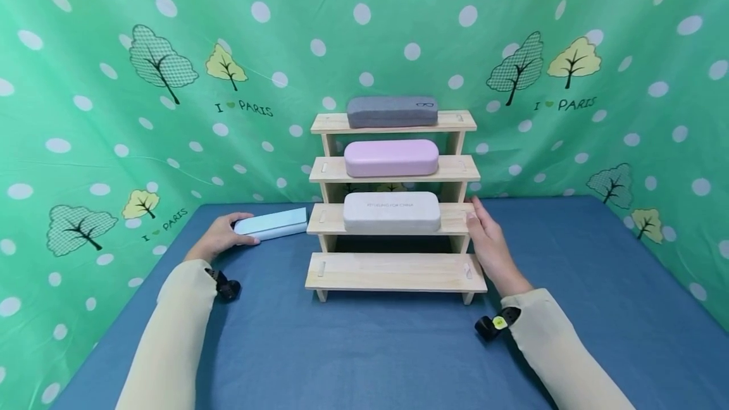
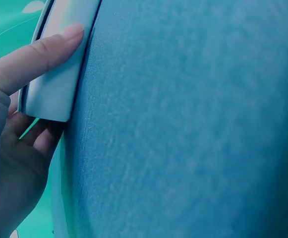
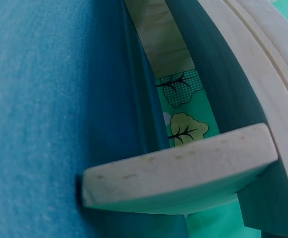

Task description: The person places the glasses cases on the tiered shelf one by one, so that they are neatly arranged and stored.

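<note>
My left hand [image 1: 222,234] pinches the near-left end of a slim light-blue glasses case [image 1: 272,224] low over the cloth, left of a wooden step rack [image 1: 393,272]. In the left wrist view the thumb lies along one face of the case [image 2: 54,94], the fingers behind it. Against the right end of the rack's second step from the bottom rests my right hand [image 1: 491,242], fingers extended. On the upper steps lie a white glasses case [image 1: 392,212], a lilac glasses case [image 1: 392,158] and a grey glasses case [image 1: 393,112]. The right wrist view shows the rack's leg [image 3: 178,171], not the hand.
Blue cloth [image 1: 353,353] covers the table. A green curtain [image 1: 364,37] with dots and trees hangs behind and at the sides. The rack's lowest step bears nothing.
</note>
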`<state>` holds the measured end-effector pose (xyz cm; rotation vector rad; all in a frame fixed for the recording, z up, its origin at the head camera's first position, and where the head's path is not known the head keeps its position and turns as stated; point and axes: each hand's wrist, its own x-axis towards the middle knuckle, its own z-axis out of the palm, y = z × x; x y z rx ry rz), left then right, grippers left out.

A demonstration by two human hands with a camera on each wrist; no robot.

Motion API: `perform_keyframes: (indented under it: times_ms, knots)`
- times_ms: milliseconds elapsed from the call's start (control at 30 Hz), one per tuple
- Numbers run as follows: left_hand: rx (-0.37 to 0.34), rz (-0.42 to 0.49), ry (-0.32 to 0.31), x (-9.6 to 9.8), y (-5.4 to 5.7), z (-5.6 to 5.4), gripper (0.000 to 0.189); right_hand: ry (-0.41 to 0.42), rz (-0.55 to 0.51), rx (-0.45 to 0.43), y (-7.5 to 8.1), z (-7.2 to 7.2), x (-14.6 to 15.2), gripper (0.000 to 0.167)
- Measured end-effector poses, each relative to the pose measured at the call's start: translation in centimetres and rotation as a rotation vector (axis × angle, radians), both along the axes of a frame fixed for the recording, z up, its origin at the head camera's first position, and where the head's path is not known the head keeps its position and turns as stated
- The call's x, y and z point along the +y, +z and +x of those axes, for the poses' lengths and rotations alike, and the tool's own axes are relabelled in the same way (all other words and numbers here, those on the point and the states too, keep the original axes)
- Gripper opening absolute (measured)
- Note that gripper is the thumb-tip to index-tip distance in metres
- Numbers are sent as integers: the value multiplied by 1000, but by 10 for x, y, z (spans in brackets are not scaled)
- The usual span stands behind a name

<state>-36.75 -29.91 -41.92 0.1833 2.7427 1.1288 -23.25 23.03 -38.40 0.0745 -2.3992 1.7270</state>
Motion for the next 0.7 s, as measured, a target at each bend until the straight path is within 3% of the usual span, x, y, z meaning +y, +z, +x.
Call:
perform_keyframes:
  times_ms: [333,700]
  knots:
    - [5,41,67,0,3,3,82,15,-13,22,-1,-1,-1,59]
    - [66,55,71,-3,17,3,83,22,-15,43,-2,-1,0,58]
